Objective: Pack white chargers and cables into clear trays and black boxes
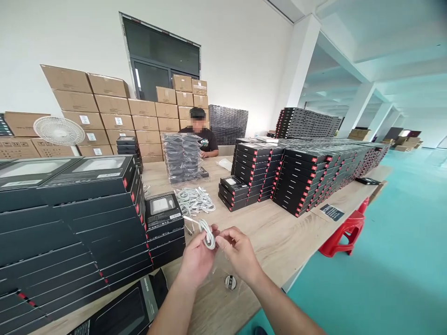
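While a coiled white cable (208, 236) is pinched between the left hand (196, 260) and right hand (238, 251) above the near desk (279, 232), bundling appears underway; a clear bag, faintly seen beneath, is probably needed next.

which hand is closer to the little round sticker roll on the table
Right. The right hand hovers just above the round sticker roll; the left hand is off to the roll's left, holding the coiled white cable.
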`<state>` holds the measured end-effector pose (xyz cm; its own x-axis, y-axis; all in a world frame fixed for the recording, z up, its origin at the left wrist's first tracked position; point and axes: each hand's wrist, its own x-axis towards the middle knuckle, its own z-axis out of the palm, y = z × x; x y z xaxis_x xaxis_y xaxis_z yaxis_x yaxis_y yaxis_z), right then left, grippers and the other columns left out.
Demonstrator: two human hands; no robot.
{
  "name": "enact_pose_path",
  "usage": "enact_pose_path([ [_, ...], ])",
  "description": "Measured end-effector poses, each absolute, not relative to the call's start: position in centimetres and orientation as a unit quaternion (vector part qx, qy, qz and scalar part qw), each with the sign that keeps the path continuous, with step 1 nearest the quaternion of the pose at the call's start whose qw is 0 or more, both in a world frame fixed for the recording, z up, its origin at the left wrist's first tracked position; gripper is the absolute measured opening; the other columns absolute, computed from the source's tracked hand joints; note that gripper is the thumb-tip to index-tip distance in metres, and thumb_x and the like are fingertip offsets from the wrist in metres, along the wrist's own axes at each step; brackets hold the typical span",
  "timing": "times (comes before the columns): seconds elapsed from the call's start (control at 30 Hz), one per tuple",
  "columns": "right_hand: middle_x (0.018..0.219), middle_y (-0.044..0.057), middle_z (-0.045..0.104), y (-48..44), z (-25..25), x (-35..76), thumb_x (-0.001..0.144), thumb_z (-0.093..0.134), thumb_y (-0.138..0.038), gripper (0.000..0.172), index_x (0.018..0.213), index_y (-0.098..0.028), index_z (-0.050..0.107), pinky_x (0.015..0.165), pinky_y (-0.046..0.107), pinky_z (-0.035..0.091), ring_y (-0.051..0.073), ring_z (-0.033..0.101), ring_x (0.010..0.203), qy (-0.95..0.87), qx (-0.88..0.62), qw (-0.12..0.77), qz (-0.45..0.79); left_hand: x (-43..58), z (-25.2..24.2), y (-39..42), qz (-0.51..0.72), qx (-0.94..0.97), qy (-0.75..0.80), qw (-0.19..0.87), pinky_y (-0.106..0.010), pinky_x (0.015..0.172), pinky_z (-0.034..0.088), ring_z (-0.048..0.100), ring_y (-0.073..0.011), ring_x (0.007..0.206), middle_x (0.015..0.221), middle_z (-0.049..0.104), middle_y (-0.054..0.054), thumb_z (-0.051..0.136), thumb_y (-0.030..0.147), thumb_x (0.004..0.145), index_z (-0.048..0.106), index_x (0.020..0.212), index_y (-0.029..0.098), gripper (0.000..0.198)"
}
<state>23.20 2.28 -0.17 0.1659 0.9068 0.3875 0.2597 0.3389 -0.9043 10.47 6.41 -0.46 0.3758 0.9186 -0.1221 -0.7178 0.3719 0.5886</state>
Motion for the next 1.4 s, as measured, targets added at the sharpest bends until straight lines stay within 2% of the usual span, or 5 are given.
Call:
enact_pose_path([
  [0.37,0.056,-0.004,0.047,1.8,-0.5,21.3,0.079,0.068,-0.051,0.038,0.062,-0.019,0.059,0.051,0.025,0.024,0.009,0.032,0.051,-0.494,-0.396,0.590,0.501,10.6,-0.5,5.8,0.532,0.209,0.180,0.801,-0.030,0.088,0.055,0.066,-0.0216,0.109,0.114,0.072,-0.010,0.066,0.017,0.081,0.072,0.087,0.017,0.009],
  [0.63,0.063,-0.001,0.059,2.8,0.2,23.0,0.069,0.077,-0.052,0.038,0.071,-0.017,0.063,0.052,0.025,0.037,0.011,0.048,0.054,-0.452,-0.428,0.537,0.570,11.0,-0.8,5.9,0.541,0.318,0.258,0.735,-0.026,0.064,0.052,0.067,-0.0231,0.096,0.107,0.073,-0.010,0.076,0.032,0.074,0.073,0.097,0.017,0.027],
  [0.87,0.081,0.001,0.067,3.8,1.0,24.3,0.068,0.080,-0.055,0.063,0.120,-0.024,0.063,0.052,0.028,0.047,0.018,0.062,0.064,-0.506,-0.439,0.517,0.532,11.3,-1.5,5.5,0.463,0.502,0.321,0.656,-0.028,0.056,0.047,0.058,-0.0175,0.065,0.075,0.065,-0.001,0.064,0.049,0.079,0.069,0.096,0.019,0.035],
  [1.07,0.065,-0.003,0.063,4.9,0.1,23.8,0.077,0.074,-0.057,0.043,0.096,-0.019,0.066,0.049,0.024,0.042,0.012,0.054,0.050,-0.430,-0.387,0.658,0.482,10.4,-1.0,5.8,0.368,0.684,0.395,0.491,-0.028,0.061,0.040,0.055,-0.0183,0.070,0.075,0.058,0.000,0.041,0.038,0.085,0.057,0.083,0.021,0.023],
  [1.4,0.038,-0.007,0.044,4.4,0.4,29.1,0.082,0.054,-0.075,0.057,0.063,-0.022,0.050,0.045,0.028,0.042,0.010,0.037,0.032,-0.341,-0.406,0.686,0.499,9.1,-1.3,5.9,0.222,0.754,0.531,0.315,-0.030,0.062,0.024,0.047,-0.0177,0.066,0.073,0.053,0.002,0.064,0.018,0.061,0.048,0.069,0.023,0.019],
])
